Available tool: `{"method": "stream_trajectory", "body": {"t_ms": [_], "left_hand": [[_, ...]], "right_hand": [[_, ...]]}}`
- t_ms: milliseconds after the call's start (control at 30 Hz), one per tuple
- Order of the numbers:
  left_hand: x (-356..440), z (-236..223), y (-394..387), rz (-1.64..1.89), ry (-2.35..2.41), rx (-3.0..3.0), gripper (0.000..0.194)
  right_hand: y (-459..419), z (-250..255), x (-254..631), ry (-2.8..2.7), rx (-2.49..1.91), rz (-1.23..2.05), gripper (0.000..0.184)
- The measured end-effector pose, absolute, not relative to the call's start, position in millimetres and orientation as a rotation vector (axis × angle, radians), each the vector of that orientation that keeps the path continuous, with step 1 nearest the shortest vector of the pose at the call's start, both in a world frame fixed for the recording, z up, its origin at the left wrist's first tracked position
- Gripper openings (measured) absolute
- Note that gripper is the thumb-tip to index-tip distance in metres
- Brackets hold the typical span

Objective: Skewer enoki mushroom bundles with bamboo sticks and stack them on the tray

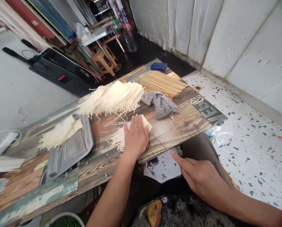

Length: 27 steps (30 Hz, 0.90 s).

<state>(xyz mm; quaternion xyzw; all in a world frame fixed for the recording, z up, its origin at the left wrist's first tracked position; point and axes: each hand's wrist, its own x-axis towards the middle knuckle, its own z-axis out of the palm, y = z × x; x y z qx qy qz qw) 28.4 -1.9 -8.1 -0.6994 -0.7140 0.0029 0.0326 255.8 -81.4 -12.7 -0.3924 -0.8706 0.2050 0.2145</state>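
My left hand point(137, 134) lies flat on a bunch of enoki mushrooms point(119, 137), its fingers stretched out and pressing it to the table. In my right hand point(197, 173), off the table's front edge, a thin bamboo skewer point(160, 142) is pinched near one end. The skewer slants up to the base of the bunch beside my left palm; whether its tip is inside the bunch cannot be seen. Behind lies a large pile of enoki mushrooms point(117, 96). On a metal tray point(71, 154) to the left rests another, skewered enoki bunch point(57, 134).
A heap of bamboo skewers point(163, 82) lies at the far right of the wooden table point(183, 123), with a grey cloth point(162, 104) in front and a blue box point(158, 66) behind. Loose mushroom strands are scattered about. Below the left side stands a bowl of greens point(65, 220).
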Motion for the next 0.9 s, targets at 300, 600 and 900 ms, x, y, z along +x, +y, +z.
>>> {"method": "stream_trajectory", "body": {"t_ms": [300, 600, 900], "left_hand": [[28.7, -6.9, -1.7, 0.012, -2.221, -2.158, 0.056], [27.3, -9.7, -1.4, -0.029, -2.191, -2.165, 0.055], [27.9, -8.5, -2.1, -0.013, -2.186, -2.166, 0.055]], "right_hand": [[-80.4, -16.3, 253.9, -2.38, -1.047, 0.547, 0.041], [-80.2, -16.4, 253.8, -2.382, -1.043, 0.551, 0.042], [-80.7, -19.7, 253.2, -2.399, -1.046, 0.539, 0.044]]}}
